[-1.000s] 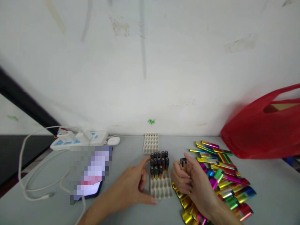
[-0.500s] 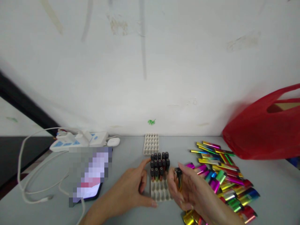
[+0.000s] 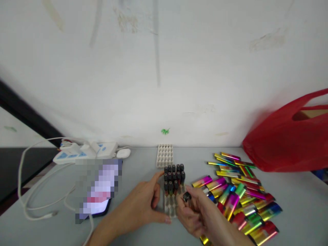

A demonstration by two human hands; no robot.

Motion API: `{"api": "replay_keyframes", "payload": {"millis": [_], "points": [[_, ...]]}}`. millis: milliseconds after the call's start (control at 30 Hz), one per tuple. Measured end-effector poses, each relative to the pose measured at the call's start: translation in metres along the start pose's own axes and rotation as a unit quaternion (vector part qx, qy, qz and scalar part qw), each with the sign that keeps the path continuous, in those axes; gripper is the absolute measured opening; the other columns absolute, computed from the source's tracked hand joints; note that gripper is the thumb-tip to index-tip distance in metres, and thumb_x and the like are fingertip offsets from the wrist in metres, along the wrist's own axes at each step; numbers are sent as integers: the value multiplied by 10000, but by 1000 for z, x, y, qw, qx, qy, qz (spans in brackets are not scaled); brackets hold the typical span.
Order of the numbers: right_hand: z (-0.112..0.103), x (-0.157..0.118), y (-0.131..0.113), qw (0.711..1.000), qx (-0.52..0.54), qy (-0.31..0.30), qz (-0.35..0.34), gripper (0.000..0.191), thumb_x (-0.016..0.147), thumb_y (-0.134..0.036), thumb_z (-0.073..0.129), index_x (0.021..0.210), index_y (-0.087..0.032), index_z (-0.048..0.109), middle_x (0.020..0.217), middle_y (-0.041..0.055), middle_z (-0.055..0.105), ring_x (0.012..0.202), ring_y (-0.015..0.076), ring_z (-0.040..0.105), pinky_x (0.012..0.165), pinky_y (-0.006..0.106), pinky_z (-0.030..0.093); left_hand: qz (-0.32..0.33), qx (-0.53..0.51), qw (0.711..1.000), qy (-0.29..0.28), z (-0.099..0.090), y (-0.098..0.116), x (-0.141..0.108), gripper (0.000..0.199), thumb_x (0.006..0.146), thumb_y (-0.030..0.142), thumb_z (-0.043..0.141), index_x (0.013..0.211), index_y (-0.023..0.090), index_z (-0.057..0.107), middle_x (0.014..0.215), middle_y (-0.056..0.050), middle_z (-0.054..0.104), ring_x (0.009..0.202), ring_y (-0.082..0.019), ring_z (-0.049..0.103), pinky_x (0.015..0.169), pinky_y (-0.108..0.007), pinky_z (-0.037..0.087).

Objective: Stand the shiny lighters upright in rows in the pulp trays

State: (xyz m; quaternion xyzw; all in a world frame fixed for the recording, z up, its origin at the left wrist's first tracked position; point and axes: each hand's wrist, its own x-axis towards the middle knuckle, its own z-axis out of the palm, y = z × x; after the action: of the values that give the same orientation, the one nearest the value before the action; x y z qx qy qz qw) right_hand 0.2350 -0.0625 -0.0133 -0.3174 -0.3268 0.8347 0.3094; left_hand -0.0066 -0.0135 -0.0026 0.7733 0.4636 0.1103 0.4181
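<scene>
A pale tray with rows of hollows point(image 3: 167, 209) stands in front of me, its far rows filled with upright black-topped lighters point(image 3: 174, 176). My left hand point(image 3: 145, 201) is spread at the tray's left side, index finger at the far corner and thumb by the near edge, holding no lighter. Over the near right part of the tray, my right hand point(image 3: 196, 212) is closed round one lighter point(image 3: 187, 196), black top up. Its body is mostly hidden by the fingers. Shiny multicoloured lighters point(image 3: 232, 205) lie in a pile to the right.
Behind the filled tray is a second pale tray point(image 3: 164, 155) near the wall. A phone point(image 3: 102, 191), white cables, a power strip point(image 3: 85, 152) and a small white case point(image 3: 123, 153) lie on the left. At the back right sits a red bag point(image 3: 279, 147).
My right hand has moved left and closed more round the lighter, over the tray. More of the lighter pile shows. My left hand has stayed by the tray.
</scene>
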Motion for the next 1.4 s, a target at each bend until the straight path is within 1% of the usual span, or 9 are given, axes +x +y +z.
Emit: {"api": "replay_keyframes", "payload": {"millis": [100, 267, 433, 533, 733, 1000, 1167, 1267, 1400], "points": [[-4, 10, 15, 999, 17, 20, -33, 660, 968, -842, 554, 665, -271, 419, 531, -109, 239, 444, 91, 134, 430, 264, 76, -3, -3, 1000, -1, 0, -1, 0, 1243, 702, 433, 1112, 1727, 270, 427, 760, 105, 643, 695, -214, 628, 631, -284, 337], [-6, 19, 26, 998, 23, 60, -29, 636, 942, -827, 550, 637, -287, 406, 483, -115, 253, 398, 93, 119, 379, 234, 82, 9, -1, 1000, 5, 1, -3, 0, 1212, 721, 432, 1109, 1715, 277, 433, 757, 105, 642, 682, -209, 614, 637, -291, 344], [-12, 19, 28, 997, 33, 52, -35, 605, 981, -785, 571, 675, -287, 416, 506, -123, 250, 411, 91, 133, 390, 229, 114, 5, -9, 1000, 3, 1, -3, 0, 1162, 720, 427, 1107, 1681, 263, 475, 758, 101, 641, 678, -208, 610, 633, -297, 351], [-12, 23, 27, 997, 48, 56, -33, 638, 958, -813, 582, 647, -286, 400, 486, -134, 198, 416, 82, 76, 388, 222, 65, 7, -10, 1000, 3, 2, -4, 0, 1177, 718, 418, 1107, 1690, 262, 461, 752, 104, 639, 676, -207, 610, 629, -291, 348], [-4, 20, 14, 997, 79, 1, -13, 674, 877, -829, 678, 626, -269, 400, 483, -135, 229, 418, 64, 57, 366, 205, 43, 14, -10, 1000, 9, 3, -5, -1, 1235, 710, 373, 1114, 1725, 263, 420, 750, 112, 632, 664, -199, 590, 617, -276, 322], [9, 13, 0, 996, 88, 12, -3, 735, 774, -873, 753, 608, -266, 374, 483, -142, 235, 412, 46, 73, 364, 200, 32, 14, -9, 1000, 9, 3, -5, 0, 1218, 704, 374, 1123, 1713, 269, 449, 751, 111, 636, 664, -198, 586, 618, -277, 321], [8, 13, 3, 995, 91, 14, -35, 692, 823, -831, 739, 599, -273, 397, 468, -138, 239, 400, 57, 94, 349, 211, 46, 13, -4, 1000, 6, 4, -10, 0, 1221, 714, 427, 1121, 1713, 264, 437, 750, 112, 637, 660, -196, 595, 616, -284, 331], [2, 16, 12, 994, 88, 7, -61, 647, 912, -776, 670, 595, -280, 400, 461, -129, 246, 379, 67, 100, 339, 223, 61, 11, -1, 1000, 7, 5, -13, 0, 1260, 701, 428, 1126, 1726, 259, 412, 752, 111, 635, 669, -202, 599, 619, -287, 330], [-4, 18, 22, 992, 84, 22, -88, 612, 1010, -719, 596, 632, -281, 396, 478, -127, 240, 374, 76, 106, 354, 214, 86, 21, -6, 1000, 5, 4, -12, 0, 1214, 720, 418, 1114, 1713, 272, 431, 746, 116, 632, 651, -190, 586, 605, -283, 315]]}}
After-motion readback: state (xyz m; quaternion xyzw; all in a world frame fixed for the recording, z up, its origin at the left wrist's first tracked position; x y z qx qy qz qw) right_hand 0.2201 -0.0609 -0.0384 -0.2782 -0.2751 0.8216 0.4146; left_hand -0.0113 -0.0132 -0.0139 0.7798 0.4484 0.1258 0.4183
